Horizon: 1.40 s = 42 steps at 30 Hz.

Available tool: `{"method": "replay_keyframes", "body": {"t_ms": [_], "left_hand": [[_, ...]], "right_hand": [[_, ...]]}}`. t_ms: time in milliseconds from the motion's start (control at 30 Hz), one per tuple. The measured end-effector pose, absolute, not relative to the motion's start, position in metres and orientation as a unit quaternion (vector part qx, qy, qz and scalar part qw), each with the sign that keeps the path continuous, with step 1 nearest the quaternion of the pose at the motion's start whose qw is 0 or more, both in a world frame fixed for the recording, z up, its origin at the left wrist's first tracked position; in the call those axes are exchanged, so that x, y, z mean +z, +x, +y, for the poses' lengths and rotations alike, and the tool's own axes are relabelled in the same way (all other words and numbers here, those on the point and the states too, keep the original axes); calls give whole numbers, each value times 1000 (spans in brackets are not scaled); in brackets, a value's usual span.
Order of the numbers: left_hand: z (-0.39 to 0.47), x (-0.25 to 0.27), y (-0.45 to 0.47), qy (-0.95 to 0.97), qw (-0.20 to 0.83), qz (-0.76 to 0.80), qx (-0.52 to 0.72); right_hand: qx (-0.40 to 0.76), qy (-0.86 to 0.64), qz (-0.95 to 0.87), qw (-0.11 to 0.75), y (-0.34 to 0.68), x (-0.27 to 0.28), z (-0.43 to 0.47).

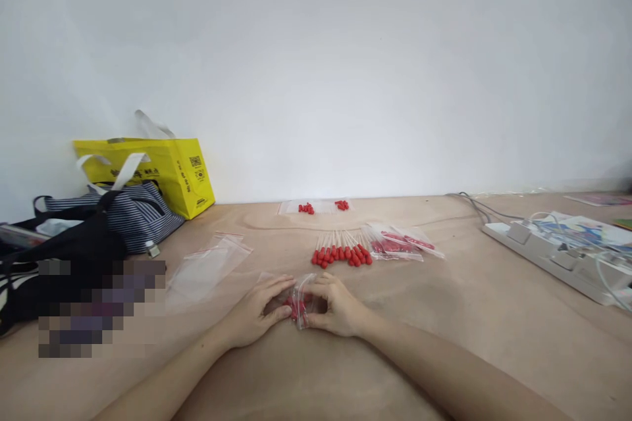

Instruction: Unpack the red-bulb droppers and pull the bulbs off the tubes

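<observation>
Both hands, left (pixel 269 308) and right (pixel 336 308), pinch the small clear bag (pixel 297 309) between them, low on the near part of the desk (pixel 419 375), probably from both sides to steady its slippery film around the red contents. Just beyond lie the red-tipped sticks (pixel 342 255), heads toward the person, perhaps for easy reach, and the nearest things to knock. Flat clear bags (pixel 210 270) lie to the left, filled packets (pixel 399 243) to the right; the yellow bag (pixel 192 177) and power strip (pixel 553 260) sit well apart, obstructing neither hand
</observation>
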<state>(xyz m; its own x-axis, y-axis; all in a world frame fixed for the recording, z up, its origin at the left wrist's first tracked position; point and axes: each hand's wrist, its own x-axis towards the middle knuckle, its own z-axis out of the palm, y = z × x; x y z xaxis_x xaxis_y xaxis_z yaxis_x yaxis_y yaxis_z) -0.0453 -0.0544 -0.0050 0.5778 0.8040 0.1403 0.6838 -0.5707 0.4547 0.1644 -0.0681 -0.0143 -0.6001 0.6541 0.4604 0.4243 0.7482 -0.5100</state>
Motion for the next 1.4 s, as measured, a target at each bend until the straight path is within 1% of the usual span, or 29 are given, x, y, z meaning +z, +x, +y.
{"method": "replay_keyframes", "body": {"t_ms": [167,300,400,500,700,967,1067,1267,1400], "left_hand": [[-55,-9,-43,864,182,433,183],[-55,-6,-43,861,201,430,182],[-56,-1,-44,867,216,408,186],[-58,2,-45,867,224,400,196],[-58,-3,-44,852,177,451,200],[-55,-10,-45,855,173,441,213],[-53,-10,-47,853,175,442,217],[-52,-8,-44,830,186,467,243],[-52,-8,-43,820,195,475,254]], "right_hand": [[128,-389,-873,265,154,-10,-73],[69,-388,-888,238,150,-9,-74],[57,-356,-899,250,153,-10,-73],[73,-333,-901,266,159,-13,-71],[106,-332,-895,278,162,-15,-65],[25,-347,-897,275,154,-19,-64],[42,-344,-891,292,156,-20,-63],[171,-278,-885,331,163,-16,-59],[160,-291,-881,337,161,-19,-57]]}}
